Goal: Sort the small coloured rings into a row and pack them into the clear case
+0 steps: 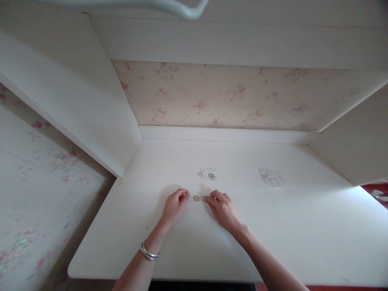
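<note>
A small pile of gold-coloured rings [196, 198] lies on the white desktop between my two hands. My left hand [176, 204] is just to the left of the pile, its fingers curled and thumb pressed to the forefinger; what it pinches, if anything, is hidden. To the right, my right hand [222, 207] pinches at a small pale ring [203, 198] by its fingertips, close beside the gold pile. Farther back lie several copper-toned rings [201, 174] in a loose cluster. Beside them is a heap of silver rings [211, 176], with a few single ones behind it.
A clear plastic bag [270, 178] lies flat on the desktop [169, 157] to the right. White side panels [91, 109] bound the desk left and right, and a shelf [227, 44] overhangs the back. A red item [374, 190] shows at the right edge.
</note>
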Demonstrator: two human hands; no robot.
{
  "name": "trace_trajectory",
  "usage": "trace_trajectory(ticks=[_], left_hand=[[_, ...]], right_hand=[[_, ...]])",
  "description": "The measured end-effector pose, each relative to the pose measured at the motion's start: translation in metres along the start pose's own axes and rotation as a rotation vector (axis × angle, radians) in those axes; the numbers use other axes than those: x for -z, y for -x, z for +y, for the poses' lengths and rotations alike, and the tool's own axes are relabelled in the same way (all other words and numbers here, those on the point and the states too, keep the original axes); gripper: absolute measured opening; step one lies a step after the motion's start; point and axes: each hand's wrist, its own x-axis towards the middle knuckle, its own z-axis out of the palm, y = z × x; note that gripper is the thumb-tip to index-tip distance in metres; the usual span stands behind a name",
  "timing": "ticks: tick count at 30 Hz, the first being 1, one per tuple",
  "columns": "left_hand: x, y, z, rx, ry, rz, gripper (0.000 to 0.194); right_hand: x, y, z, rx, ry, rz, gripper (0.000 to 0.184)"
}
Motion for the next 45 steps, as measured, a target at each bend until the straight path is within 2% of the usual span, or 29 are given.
trace_trajectory(ticks=[7, 12, 16, 21, 27, 30, 38, 45], left_hand=[[0.0, 0.001, -0.001, -0.016, -0.012, 0.006, 0.033], [-0.001, 0.0, -0.001, -0.032, -0.017, 0.006, 0.034], [0.0, 0.0, 0.0, -0.027, -0.017, 0.001, 0.033], [-0.001, -0.001, -0.003, -0.022, -0.023, 0.002, 0.034], [-0.003, -0.011, 0.001, -0.048, -0.056, -0.043, 0.033], [-0.008, -0.023, 0.01, -0.113, -0.077, -0.086, 0.031], [-0.029, -0.066, 0.032, -0.264, -0.405, -0.042, 0.021], [-0.042, -0.075, 0.042, -0.269, -0.66, -0.11, 0.023]], right_hand=[[-0.002, 0.002, 0.0, 0.014, 0.047, -0.079, 0.025], [-0.003, 0.003, 0.0, 0.007, 0.035, -0.075, 0.025], [-0.003, 0.006, 0.002, -0.006, -0.029, -0.005, 0.024], [0.001, 0.016, 0.009, -0.122, -0.149, 0.126, 0.025], [0.008, 0.031, 0.011, -0.278, -0.294, 0.166, 0.028], [0.009, 0.031, 0.01, -0.287, -0.293, 0.161, 0.029], [0.006, 0.024, 0.015, -0.302, -0.322, 0.149, 0.029], [0.006, 0.025, 0.017, -0.282, -0.294, 0.131, 0.027]])
